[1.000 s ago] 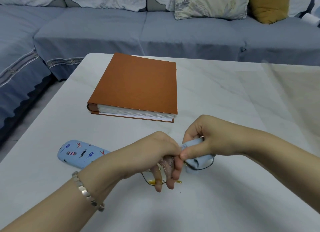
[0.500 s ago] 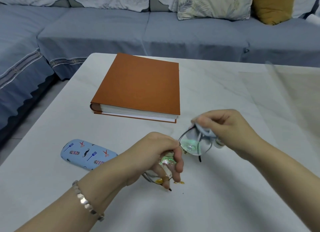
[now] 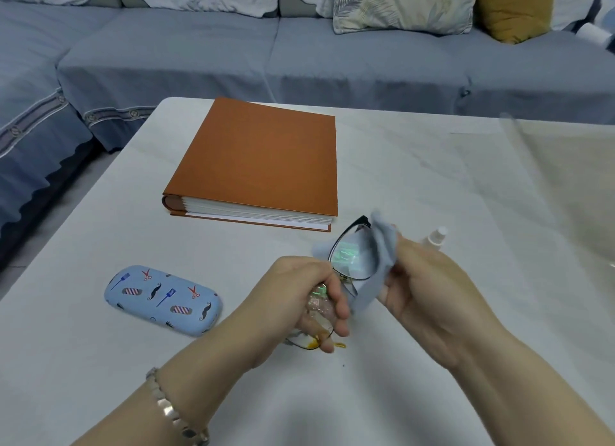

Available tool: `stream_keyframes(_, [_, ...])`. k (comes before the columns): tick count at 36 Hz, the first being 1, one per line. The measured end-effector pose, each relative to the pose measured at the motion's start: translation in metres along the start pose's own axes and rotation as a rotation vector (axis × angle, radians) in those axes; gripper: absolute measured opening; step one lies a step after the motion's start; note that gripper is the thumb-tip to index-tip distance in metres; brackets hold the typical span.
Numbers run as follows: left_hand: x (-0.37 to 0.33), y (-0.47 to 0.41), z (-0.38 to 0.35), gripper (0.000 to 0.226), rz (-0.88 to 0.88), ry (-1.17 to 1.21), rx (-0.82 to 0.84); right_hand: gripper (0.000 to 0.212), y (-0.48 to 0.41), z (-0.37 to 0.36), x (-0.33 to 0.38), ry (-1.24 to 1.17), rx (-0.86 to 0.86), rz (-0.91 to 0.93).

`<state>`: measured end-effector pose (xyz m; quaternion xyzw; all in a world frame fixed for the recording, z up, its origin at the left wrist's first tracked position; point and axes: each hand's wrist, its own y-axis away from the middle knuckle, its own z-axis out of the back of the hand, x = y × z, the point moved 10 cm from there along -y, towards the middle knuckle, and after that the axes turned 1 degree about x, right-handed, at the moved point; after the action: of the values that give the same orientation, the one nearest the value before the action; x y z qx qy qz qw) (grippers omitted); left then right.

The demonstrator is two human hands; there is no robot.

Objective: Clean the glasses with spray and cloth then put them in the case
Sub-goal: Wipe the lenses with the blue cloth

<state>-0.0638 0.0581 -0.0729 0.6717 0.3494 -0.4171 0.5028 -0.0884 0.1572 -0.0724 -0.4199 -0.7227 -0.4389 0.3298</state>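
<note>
A: Where to find the glasses right now?

B: Just above the table, near the middle. Gripped at the near lens by the curled left hand. Wrapped at the far lens in the blue cloth, pinched there by the right hand.

A: Likely to go wrong anywhere?

B: Possibly at the bridge. Squeezing one lens while rubbing the other could twist so thin a frame. Could also smear the near lens, buried as it is under the left fingers. Might drop the cloth too, held only at a fold and hanging loose below.

A: And the spray bottle?

B: Standing just beyond the right hand, partly hidden. Easy to tip with a knuckle on a wide wipe.

A: Room for moving?

B: Plenty to the right and on the near side. Less on the far side, with the orange book lying just beyond the glasses. Closed case to the left, well apart from both hands, reachable with a plain sweep across. Better not to nudge it further toward the left edge. Past the far edge, only the sofa.
</note>
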Motion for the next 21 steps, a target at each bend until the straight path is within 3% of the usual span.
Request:
stream_keyframes(5, [0.003, 0.001, 0.0, 0.039, 0.019, -0.04, 0.006, 0.027, -0.003, 0.006, -0.007, 0.095, -0.039, 0.002])
stream_keyframes(13, [-0.001, 0.002, -0.007, 0.037, 0.012, -0.087, 0.021, 0.057, -0.006, 0.011, -0.023, 0.107, -0.192, -0.024])
stream_keyframes(17, [0.001, 0.001, -0.006, 0.038, 0.025, -0.083, 0.008, 0.037, -0.001, 0.021, -0.011, 0.208, -0.347, 0.095])
stream_keyframes(21, [0.002, 0.004, -0.005, 0.042, 0.01, 0.02, 0.004, 0.034, 0.01, 0.019, 0.01, 0.262, -0.4, 0.282])
